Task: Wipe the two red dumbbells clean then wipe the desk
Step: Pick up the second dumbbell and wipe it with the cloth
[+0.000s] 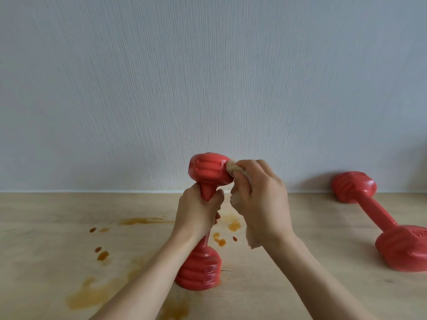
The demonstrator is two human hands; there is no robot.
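Left hand grips the handle of the upright red dumbbell, whose lower head stands on the wooden surface and whose handle is mostly hidden by the fingers. Right hand is curled round a crumpled pale cloth, pressing a wad of it to the upper head. Brown stains spot the surface, and the second dumbbell lies well apart to the right, its near head cut off by the frame edge.
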